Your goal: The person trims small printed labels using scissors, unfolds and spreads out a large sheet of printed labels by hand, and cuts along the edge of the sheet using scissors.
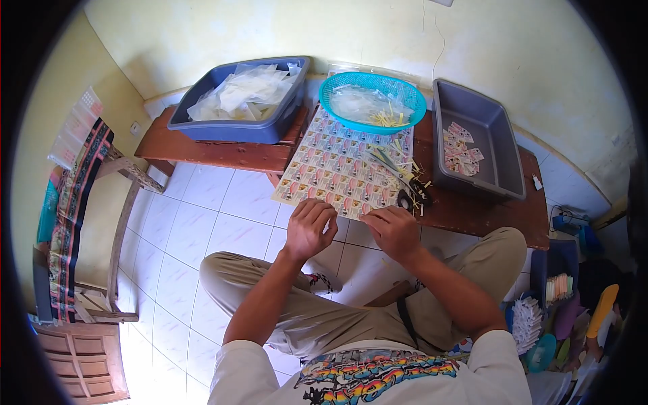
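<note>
A large sheet of printed labels (337, 158) lies over the bench, its near edge reaching toward me. My left hand (312, 226) is at that edge with the fingers curled; whatever they grip, if anything, is hidden. At the sheet's near right corner, my right hand (393, 231) has its fingers pinched together on the paper edge. Just beyond my right hand, scissors with dark handles (413, 194) rest among thin cut paper strips (398, 162).
A blue-grey tub (283, 120) of clear plastic bags (246, 91) stands at back left. Behind the sheet sits a turquoise basket (364, 126) with bags and yellowish strips. A grey tub (482, 111) at right holds cut labels (461, 152). The brown bench (223, 154) supports them.
</note>
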Motion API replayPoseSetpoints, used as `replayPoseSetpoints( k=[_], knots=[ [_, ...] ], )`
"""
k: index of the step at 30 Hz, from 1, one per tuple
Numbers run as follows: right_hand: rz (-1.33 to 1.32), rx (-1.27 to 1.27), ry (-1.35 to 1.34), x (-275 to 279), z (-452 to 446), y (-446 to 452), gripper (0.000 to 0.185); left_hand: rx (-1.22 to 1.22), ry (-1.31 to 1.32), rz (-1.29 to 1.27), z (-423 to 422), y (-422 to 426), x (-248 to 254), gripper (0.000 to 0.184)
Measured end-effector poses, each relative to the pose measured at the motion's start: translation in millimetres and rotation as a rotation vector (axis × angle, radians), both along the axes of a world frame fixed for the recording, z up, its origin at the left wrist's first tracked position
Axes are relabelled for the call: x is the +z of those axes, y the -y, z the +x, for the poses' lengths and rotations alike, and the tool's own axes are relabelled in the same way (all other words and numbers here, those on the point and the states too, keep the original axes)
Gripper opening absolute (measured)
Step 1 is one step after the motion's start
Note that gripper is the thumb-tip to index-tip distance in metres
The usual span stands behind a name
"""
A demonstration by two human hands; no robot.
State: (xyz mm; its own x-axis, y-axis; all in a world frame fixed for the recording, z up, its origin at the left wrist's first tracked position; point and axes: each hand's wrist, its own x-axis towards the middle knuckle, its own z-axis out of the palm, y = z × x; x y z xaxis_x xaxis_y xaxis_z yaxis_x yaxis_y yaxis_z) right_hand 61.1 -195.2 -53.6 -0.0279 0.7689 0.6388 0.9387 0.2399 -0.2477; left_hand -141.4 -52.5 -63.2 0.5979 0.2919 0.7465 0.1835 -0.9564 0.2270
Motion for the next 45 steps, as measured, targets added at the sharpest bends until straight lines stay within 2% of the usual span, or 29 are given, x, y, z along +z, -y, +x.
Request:
replayPoseSetpoints(
  k=[14, 19, 24, 34, 45],
  knots=[
    [0.049, -0.014, -0.002, 36.7, -15.1, 21.1, 0.020, 0.011, -0.034, 0.136, -15.3, 6.8, 31.0, 0.018],
    [0.081, -0.022, -0.016, 60.4, -21.6, 26.9, 0.019, 0.049, 0.032, 0.148, -17.1, 16.0, 54.3, 0.019],
    [0.003, -0.171, 0.009, 82.7, -24.0, 33.2, 0.022, 0.062, 0.055, 0.181, -12.7, 18.6, 74.8, 0.020],
    [0.042, -0.174, -0.009, 108.9, -7.9, 48.9, 0.020, 0.082, 0.099, 0.224, -14.0, 31.3, 109.7, 0.022],
    [0.118, -0.151, -0.049, 146.1, -10.3, 50.4, 0.027, 0.128, 0.180, 0.262, -12.9, 34.9, 141.6, 0.023]
  ],
)
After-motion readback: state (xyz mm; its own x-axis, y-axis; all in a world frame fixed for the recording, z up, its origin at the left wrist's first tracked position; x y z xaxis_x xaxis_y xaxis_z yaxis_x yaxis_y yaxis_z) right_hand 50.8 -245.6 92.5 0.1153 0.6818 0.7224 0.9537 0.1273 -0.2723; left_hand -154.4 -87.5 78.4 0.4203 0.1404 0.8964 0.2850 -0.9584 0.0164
